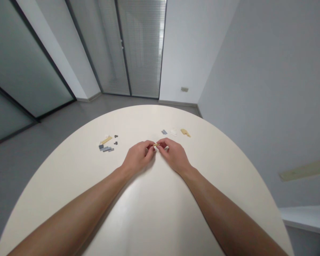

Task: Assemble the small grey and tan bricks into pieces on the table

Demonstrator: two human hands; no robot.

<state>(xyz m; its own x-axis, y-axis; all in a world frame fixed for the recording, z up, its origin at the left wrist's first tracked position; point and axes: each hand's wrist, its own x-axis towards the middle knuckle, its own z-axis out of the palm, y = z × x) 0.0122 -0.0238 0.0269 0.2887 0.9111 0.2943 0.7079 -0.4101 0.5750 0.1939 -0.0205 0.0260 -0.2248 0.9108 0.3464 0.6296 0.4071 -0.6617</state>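
Head view | left grip (138, 155), right grip (175, 155): both pinching one thin yellow piece (156, 144) | smooth white table (154, 209), curved edge | flat gray strips (106, 149), bent yellow bit (184, 131)

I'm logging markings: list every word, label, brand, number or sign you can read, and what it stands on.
No text can be read anywhere.
The small yellow piece between the left hand and right hand, and the loose pieces on the table, show too small to tell any marking.

A small, slim yellow piece (156, 144) — roughly level — pinched between left hand (139, 155) and right hand (175, 153).
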